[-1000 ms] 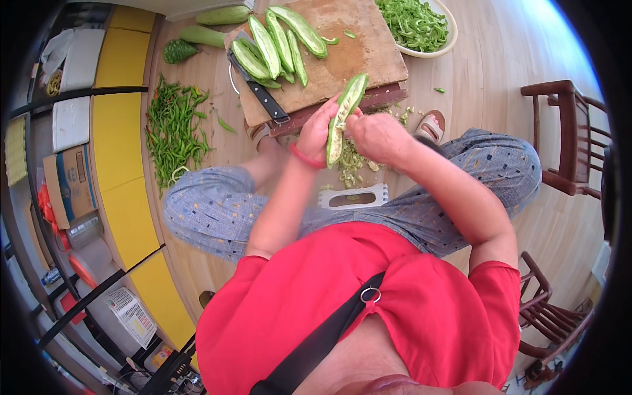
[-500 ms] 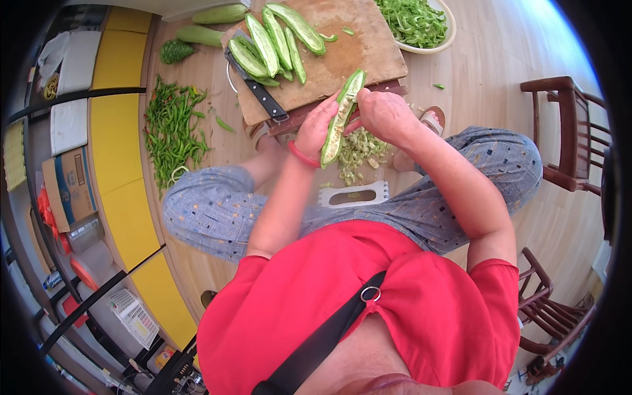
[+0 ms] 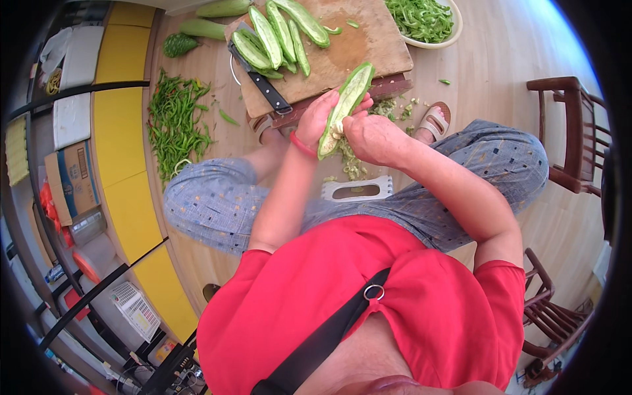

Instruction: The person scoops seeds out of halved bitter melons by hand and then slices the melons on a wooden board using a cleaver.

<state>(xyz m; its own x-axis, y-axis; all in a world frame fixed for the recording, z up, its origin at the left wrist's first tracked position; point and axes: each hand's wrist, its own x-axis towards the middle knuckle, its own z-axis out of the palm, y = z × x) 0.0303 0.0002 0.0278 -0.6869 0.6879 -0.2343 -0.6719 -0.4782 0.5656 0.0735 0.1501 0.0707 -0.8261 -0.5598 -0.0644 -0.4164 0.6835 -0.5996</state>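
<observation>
My left hand cradles a long bitter melon half, cut side up, tilted with its far end toward the board. The upper part of its hollow looks pale and scraped. A lump of white pith sits in the hollow at the near end, against the fingertips of my right hand. Those fingers are curled closed; whether they grip a small tool is hidden. Scraped pith and seeds lie below, partly covered by my hands. Beyond, several melon halves rest on a wooden cutting board beside a black-handled knife.
Green chillies are spread on the floor at left, with whole gourds behind them. A bowl of sliced greens stands far right. A white plastic stool is between my legs. Wooden chairs stand right; yellow cabinets line the left.
My right hand has slid along the melon half toward its near end. Seedy pith that filled the hollow is now bunched there, leaving the upper part bare. The view has shifted slightly.
</observation>
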